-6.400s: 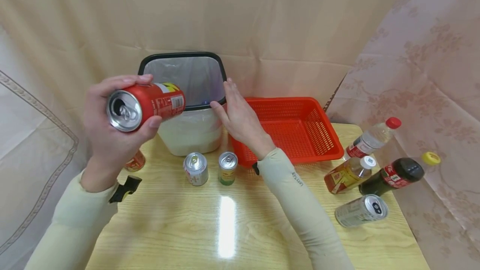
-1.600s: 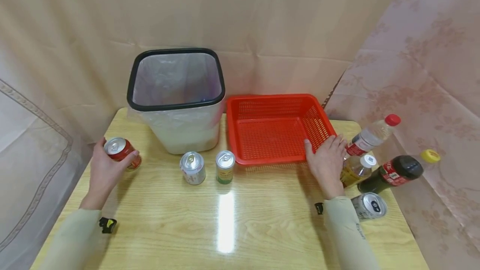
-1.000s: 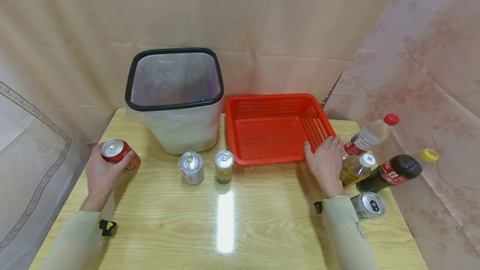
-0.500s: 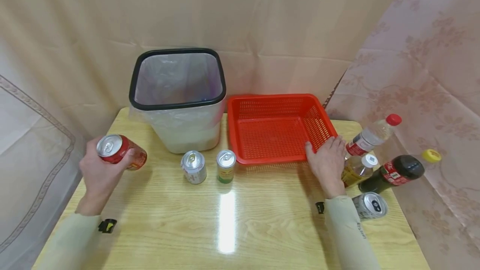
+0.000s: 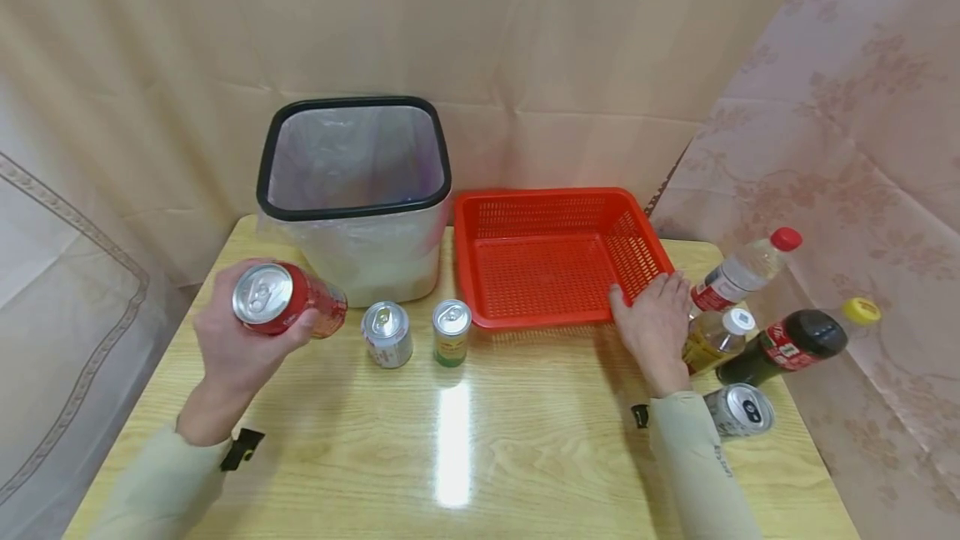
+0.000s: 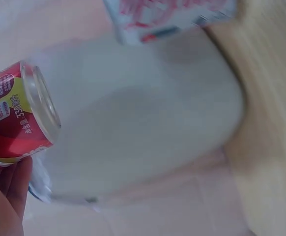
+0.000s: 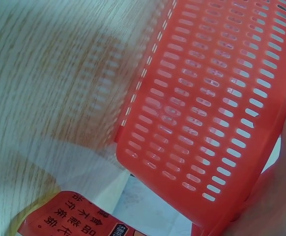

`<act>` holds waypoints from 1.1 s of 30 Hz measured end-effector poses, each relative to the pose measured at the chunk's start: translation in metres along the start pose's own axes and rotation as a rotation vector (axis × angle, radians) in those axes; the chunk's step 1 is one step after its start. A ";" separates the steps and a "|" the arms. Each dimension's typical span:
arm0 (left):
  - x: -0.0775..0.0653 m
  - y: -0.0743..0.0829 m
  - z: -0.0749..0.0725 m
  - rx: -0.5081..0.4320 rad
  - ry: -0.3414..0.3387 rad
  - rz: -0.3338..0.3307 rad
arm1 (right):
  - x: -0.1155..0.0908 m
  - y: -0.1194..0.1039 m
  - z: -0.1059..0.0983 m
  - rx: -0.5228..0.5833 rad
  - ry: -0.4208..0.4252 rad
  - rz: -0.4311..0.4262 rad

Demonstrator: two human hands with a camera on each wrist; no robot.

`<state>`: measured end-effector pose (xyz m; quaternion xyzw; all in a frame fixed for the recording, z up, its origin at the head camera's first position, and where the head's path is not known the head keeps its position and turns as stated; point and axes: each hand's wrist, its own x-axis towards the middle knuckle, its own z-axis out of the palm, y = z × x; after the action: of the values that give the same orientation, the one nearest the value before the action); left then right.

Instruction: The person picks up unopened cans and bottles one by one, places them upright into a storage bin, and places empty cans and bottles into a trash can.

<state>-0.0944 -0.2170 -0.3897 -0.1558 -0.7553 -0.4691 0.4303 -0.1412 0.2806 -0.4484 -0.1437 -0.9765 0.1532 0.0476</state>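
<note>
My left hand [image 5: 243,332] grips a red soda can [image 5: 326,311] above the table, tilted with its silver top toward me. In the left wrist view the fingers wrap the printed soda can [image 6: 15,113], and its bottom end points toward the pale bin. My right hand [image 5: 654,327] rests with extended fingers on the near right corner of a red plastic basket [image 5: 543,319]. The right wrist view shows the slotted basket wall [image 7: 197,108] and part of that hand at the lower right.
A lined bin [image 5: 356,211] with black rim stands behind the left hand. A white can [image 5: 388,348] and a yellow-green can [image 5: 451,344] stand before it. At right are a clear bottle [image 5: 738,277], a tea bottle [image 5: 712,340], a cola bottle [image 5: 787,348] and a silver can [image 5: 738,411].
My left hand has lifted the red soda can off the table and carried it to the right, toward the bin. The right hand has stayed at the basket corner over the last second.
</note>
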 end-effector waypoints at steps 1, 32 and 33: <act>0.001 0.005 0.004 -0.010 -0.009 0.017 | 0.000 0.000 0.000 0.002 -0.001 0.001; 0.046 0.076 0.157 -0.112 -0.669 -0.051 | 0.002 0.001 0.002 -0.008 0.009 0.008; 0.046 0.076 0.163 -0.100 -0.693 -0.075 | 0.001 0.001 0.002 -0.008 0.010 0.009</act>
<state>-0.1547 -0.0486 -0.3405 -0.2986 -0.8378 -0.4404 0.1226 -0.1423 0.2818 -0.4502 -0.1491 -0.9762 0.1487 0.0509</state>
